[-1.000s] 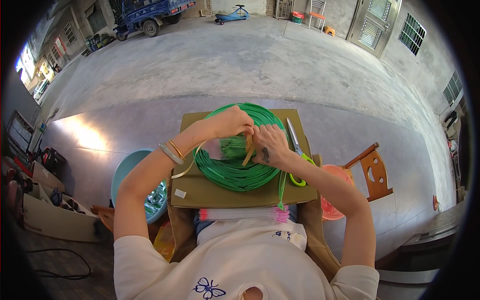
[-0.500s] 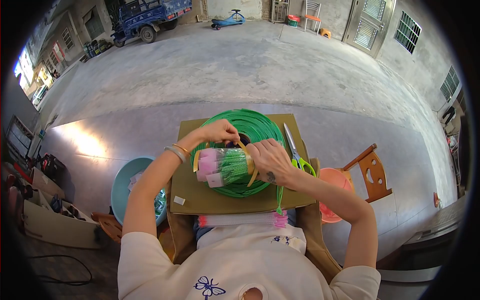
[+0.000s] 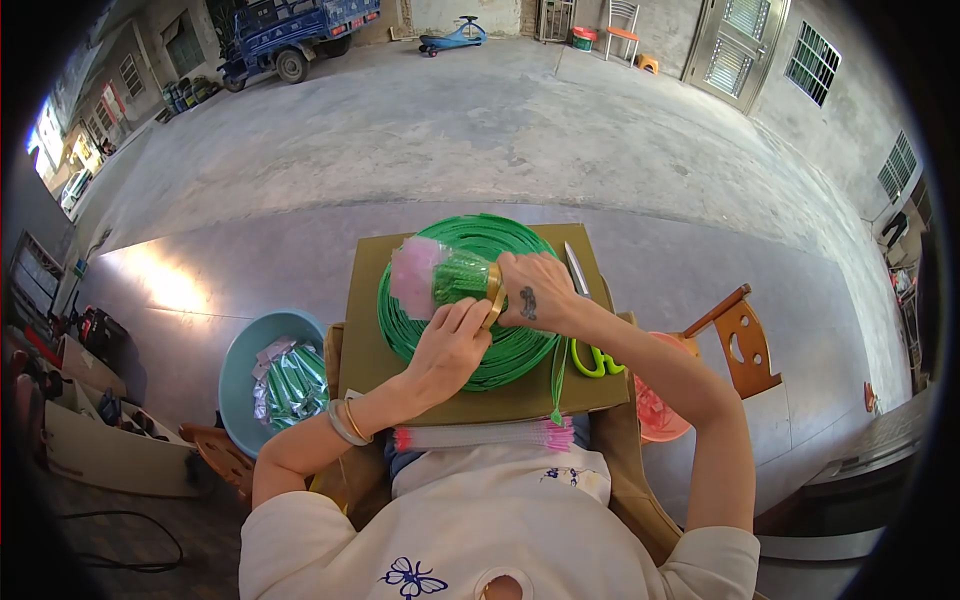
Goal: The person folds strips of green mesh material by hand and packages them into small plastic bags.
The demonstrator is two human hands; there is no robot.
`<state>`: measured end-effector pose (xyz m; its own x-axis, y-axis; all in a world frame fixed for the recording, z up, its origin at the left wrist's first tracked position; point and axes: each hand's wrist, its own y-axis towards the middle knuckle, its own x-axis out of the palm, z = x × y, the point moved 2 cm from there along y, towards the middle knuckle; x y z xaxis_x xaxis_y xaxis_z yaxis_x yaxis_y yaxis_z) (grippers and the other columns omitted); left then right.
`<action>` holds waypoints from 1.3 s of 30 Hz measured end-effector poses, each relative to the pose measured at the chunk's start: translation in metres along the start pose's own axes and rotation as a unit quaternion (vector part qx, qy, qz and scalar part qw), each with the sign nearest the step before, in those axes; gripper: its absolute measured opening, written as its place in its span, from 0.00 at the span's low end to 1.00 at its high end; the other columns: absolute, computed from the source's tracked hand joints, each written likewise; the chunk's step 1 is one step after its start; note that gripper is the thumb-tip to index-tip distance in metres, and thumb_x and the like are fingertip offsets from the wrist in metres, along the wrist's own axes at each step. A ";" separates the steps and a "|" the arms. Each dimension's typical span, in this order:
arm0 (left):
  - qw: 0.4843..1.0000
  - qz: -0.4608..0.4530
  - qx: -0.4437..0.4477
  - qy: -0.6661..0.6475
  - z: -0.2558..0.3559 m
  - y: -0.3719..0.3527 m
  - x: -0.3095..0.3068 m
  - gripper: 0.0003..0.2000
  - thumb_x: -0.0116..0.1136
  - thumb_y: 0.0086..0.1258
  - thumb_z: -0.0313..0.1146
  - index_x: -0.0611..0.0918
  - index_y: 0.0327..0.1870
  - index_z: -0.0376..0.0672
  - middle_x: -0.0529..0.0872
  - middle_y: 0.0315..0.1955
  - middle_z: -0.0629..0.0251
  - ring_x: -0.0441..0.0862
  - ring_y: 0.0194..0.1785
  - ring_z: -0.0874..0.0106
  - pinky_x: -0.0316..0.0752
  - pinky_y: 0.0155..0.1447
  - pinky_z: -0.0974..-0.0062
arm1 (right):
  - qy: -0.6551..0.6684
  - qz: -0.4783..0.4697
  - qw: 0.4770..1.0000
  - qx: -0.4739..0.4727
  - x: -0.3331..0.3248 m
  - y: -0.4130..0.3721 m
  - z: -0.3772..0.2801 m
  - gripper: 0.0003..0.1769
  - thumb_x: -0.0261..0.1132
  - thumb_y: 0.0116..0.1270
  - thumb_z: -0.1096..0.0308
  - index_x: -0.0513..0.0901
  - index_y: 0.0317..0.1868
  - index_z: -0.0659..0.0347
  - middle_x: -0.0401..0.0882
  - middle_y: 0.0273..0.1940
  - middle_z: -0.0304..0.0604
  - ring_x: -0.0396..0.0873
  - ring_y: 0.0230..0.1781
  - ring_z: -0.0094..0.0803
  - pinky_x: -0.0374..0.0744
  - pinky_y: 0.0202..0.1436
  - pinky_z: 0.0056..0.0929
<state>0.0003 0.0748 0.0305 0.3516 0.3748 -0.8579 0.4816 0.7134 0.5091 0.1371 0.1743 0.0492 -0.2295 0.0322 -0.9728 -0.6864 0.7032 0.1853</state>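
A clear-wrapped bundle (image 3: 456, 276), pink at its left end and green toward the right, lies over a large green coil (image 3: 400, 325). A gold ribbon (image 3: 495, 290) goes round its right end. My left hand (image 3: 452, 345) is closed on the ribbon from below. On the right side, my right hand (image 3: 535, 290) is closed round the bundle's end beside the ribbon. The coil rests on a brown board (image 3: 365, 365). Scissors (image 3: 592, 358) with lime-green handles lie at the board's right, partly behind my right forearm.
A blue basin (image 3: 235, 385) with wrapped green packets stands at the left. A pink basin (image 3: 668, 432) and a wooden chair (image 3: 745, 345) are at the right. Thin pink-tipped sticks (image 3: 485, 436) lie across my lap. A blue three-wheeler (image 3: 300, 30) stands far off.
My left hand has moved from above the bundle to below it, by the ribbon. The bundle's pink end has tipped upward, and more of the blue basin's contents shows.
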 end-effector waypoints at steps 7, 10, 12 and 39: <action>0.996 0.034 0.087 0.001 -0.025 0.000 0.010 0.08 0.60 0.54 0.27 0.75 0.30 0.33 0.73 0.58 0.46 0.69 0.65 0.55 0.65 0.68 0.61 | 0.260 -0.107 0.959 -0.016 0.003 0.009 0.026 0.26 0.71 0.42 0.63 0.77 0.42 0.68 0.81 0.31 0.50 0.81 0.36 0.45 0.77 0.40 0.35; 0.995 0.032 0.092 -0.002 -0.022 -0.007 0.009 0.08 0.60 0.54 0.27 0.75 0.29 0.34 0.74 0.57 0.46 0.70 0.63 0.55 0.66 0.67 0.60 | 0.319 -0.184 0.929 -0.042 -0.004 0.030 0.060 0.23 0.64 0.53 0.68 0.77 0.51 0.66 0.82 0.30 0.46 0.82 0.36 0.40 0.77 0.42 0.30; 0.995 0.029 0.097 0.004 -0.022 -0.008 0.010 0.08 0.60 0.55 0.27 0.75 0.29 0.34 0.75 0.56 0.46 0.71 0.63 0.55 0.66 0.67 0.60 | 0.246 -0.085 0.959 -0.116 0.000 0.036 0.059 0.18 0.61 0.53 0.73 0.78 0.46 0.67 0.81 0.28 0.45 0.81 0.34 0.40 0.77 0.38 0.31; 0.982 0.067 -0.078 -0.159 -0.051 0.053 -0.014 0.03 0.58 0.62 0.29 0.82 0.32 0.41 0.84 0.24 0.61 0.81 0.27 0.62 0.75 0.31 0.69 | 0.569 -0.123 0.811 0.056 0.000 0.011 0.007 0.08 0.60 0.64 0.70 0.82 0.34 0.67 0.80 0.25 0.37 0.77 0.24 0.19 0.76 0.25 0.18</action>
<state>-0.0196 0.1375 0.0656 0.6483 0.2863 -0.7055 0.2930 0.7614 0.5783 0.1346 0.1866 0.0499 -0.6280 -0.7502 -0.2072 -0.7553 0.6516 -0.0701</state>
